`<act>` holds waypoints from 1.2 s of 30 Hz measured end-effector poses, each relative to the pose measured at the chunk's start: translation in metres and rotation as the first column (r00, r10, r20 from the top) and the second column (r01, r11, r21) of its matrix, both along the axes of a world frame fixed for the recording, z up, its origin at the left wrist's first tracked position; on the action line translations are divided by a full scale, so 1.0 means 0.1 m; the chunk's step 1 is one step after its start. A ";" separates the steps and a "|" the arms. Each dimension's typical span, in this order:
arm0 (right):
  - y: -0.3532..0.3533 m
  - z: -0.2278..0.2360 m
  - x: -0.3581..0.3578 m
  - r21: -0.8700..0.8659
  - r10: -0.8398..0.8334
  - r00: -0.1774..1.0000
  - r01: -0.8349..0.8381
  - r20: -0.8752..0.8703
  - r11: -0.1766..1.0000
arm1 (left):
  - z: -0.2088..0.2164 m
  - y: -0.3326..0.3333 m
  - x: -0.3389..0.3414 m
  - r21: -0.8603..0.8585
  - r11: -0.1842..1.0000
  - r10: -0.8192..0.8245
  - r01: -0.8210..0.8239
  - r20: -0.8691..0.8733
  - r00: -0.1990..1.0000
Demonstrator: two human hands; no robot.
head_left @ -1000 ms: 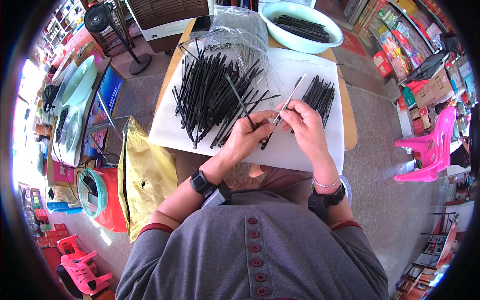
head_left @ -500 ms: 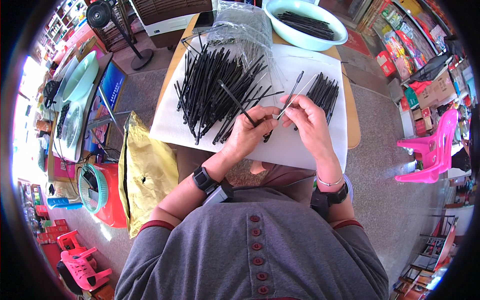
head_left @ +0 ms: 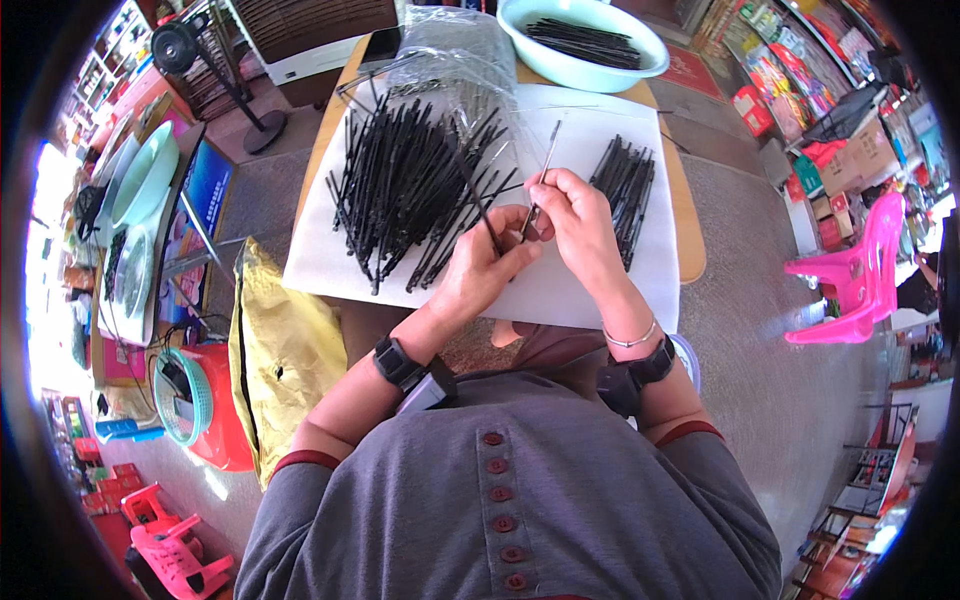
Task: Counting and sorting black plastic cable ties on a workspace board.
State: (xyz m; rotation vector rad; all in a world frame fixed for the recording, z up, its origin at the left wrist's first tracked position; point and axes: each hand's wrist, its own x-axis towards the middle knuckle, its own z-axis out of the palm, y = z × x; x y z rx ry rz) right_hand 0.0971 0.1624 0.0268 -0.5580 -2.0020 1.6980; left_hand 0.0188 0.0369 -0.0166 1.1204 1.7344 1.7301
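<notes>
My left hand [head_left: 485, 255] is closed around a thin black stick [head_left: 472, 190] that points up and away. Close beside it, my right hand [head_left: 572, 215] pinches a slender dark rod [head_left: 551, 150], whose lower end reaches down by the left fingertips. Whether the left fingertips also grip this rod is hard to make out. Beyond my left hand lies a large pile of similar black sticks [head_left: 395, 190] on a white sheet [head_left: 575, 290]. A smaller, neater bundle of black sticks [head_left: 625, 195] rests right of my right hand.
At the table's far side are a clear plastic bag of thin grey wires [head_left: 455, 60], a dark phone-like slab [head_left: 383, 44] and a pale basin [head_left: 655, 62] holding black sticks. A yellow sack [head_left: 285, 350] stands left; a pink chair [head_left: 865, 270] is at right.
My right hand has drawn closer to my left. The pale thin wire seen apart from the dark rod earlier no longer shows separately. The whole view has shifted slightly.
</notes>
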 end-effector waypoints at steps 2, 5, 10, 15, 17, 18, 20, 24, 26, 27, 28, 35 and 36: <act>0.05 0.04 0.05 -0.013 -0.002 1.000 0.002 -0.016 1.000 | -0.07 -0.03 0.01 0.038 0.999 -0.022 0.016 0.168 0.986; 0.01 0.01 0.11 -0.016 0.028 0.999 -0.029 -0.022 0.999 | -0.05 -0.03 -0.02 -0.103 0.992 -0.081 0.080 -0.007 0.997; 0.23 0.06 0.29 -0.047 -0.182 0.983 0.181 -0.021 0.982 | 0.19 -0.07 0.05 -0.124 0.984 -0.162 0.128 -0.328 0.931; 0.82 0.00 0.41 0.157 -0.265 0.939 0.234 0.217 0.959 | 0.30 -0.35 -0.19 -0.173 0.944 0.119 -0.281 -0.617 0.778; 1.02 -0.20 0.45 0.335 -0.383 0.898 0.300 0.217 0.893 | 0.32 -0.41 -0.23 -0.326 0.856 0.055 -0.401 -0.715 0.697; 0.97 -0.19 0.40 0.497 -0.484 0.853 0.339 0.196 0.799 | 0.29 -0.45 -0.24 -0.326 0.852 0.058 -0.409 -0.718 0.694; 0.83 -0.14 0.38 0.580 -0.489 0.860 0.326 0.146 0.747 | 0.18 -0.52 -0.24 -0.322 0.831 -0.002 -0.453 -0.816 0.577; 0.42 -0.17 0.23 0.674 -0.261 0.962 0.144 0.076 0.725 | 0.19 -0.47 -0.23 -0.364 0.841 -0.045 -0.400 -0.784 0.619; 0.15 -0.09 0.14 0.523 -0.035 0.991 -0.039 0.131 0.852 | 0.22 -0.46 -0.21 -0.405 0.888 -0.064 -0.216 -0.574 0.816; 0.10 -0.16 0.10 0.609 0.076 0.996 -0.094 0.055 0.787 | 0.23 -0.47 -0.18 -0.406 0.888 -0.066 -0.215 -0.575 0.815; 0.07 -0.19 0.09 0.671 0.106 0.991 -0.137 0.086 0.729 | 0.24 -0.47 -0.16 -0.349 0.906 -0.046 -0.240 -0.644 0.764; 0.03 -0.15 0.17 0.647 0.078 0.994 -0.113 0.083 0.754 | 0.27 -0.60 -0.21 -0.458 0.853 -0.125 -0.251 -0.646 0.753; 0.02 -0.13 0.19 0.649 0.075 0.994 -0.110 0.082 0.753 | 0.29 -0.61 -0.22 -0.455 0.855 -0.125 -0.250 -0.648 0.752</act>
